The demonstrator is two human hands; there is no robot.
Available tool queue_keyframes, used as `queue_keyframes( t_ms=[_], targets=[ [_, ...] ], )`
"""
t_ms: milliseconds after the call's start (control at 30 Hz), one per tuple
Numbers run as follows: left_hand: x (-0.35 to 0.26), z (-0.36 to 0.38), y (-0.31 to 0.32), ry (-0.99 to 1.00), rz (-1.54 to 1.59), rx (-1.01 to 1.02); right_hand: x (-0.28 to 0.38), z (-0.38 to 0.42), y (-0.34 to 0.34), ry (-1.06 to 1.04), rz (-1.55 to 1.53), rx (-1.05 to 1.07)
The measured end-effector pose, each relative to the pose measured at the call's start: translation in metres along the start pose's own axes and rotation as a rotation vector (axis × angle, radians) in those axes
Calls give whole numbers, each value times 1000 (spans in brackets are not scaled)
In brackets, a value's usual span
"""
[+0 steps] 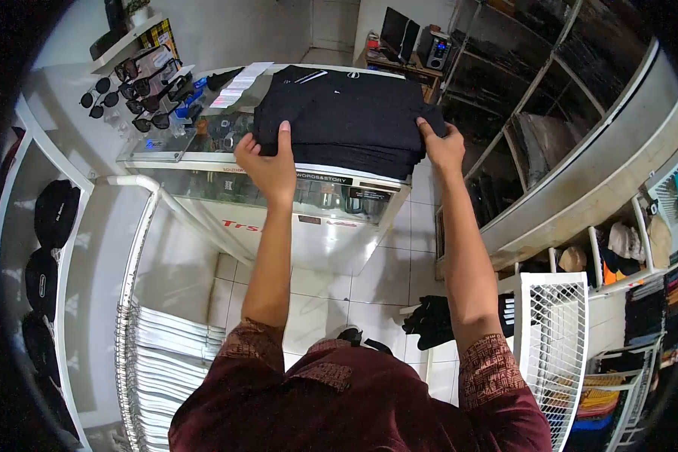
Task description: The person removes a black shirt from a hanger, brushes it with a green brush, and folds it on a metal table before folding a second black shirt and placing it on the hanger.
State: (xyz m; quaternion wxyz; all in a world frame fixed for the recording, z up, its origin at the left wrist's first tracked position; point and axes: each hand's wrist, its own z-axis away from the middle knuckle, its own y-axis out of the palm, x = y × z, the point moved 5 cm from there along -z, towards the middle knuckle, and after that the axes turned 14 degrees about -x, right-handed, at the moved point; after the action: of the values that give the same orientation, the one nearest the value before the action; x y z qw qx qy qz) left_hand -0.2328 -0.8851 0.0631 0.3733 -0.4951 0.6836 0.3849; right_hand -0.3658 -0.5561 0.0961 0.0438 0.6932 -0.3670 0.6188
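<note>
A tall stack of folded black garments [339,128] lies on the glass-topped display counter [267,162], with small white marks showing on the top one. My left hand [270,167] is at the front left corner of the stack. Its thumb points up against the cloth, and its fingers are bent but apart from the thumb. At the right end, my right hand [442,147] pinches the edge of the top garment, thumb on the near side. The fingertips behind that edge are partly hidden.
Sunglasses [152,120] and paper slips [239,84] are left of the stack. White hangers [173,358] hang on a rack at lower left. A white wire grid [554,346] and black clothes [433,320] are at lower right. Glass shelving [535,151] lines the right.
</note>
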Motion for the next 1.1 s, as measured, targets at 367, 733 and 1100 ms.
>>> queue_keyframes(
  t_ms=[367, 733, 1100],
  targets=[
    [-19, 98, 0, -959, 799, 487, -19, 137, -96, 246, -685, 354],
    [-90, 221, 23, -1311, 973, 959, -134, 212, -255, 308, -663, -24],
    [-211, 472, -9, -1670, 780, 1861, -184, 344, -442, 314, -408, -654]
  ],
)
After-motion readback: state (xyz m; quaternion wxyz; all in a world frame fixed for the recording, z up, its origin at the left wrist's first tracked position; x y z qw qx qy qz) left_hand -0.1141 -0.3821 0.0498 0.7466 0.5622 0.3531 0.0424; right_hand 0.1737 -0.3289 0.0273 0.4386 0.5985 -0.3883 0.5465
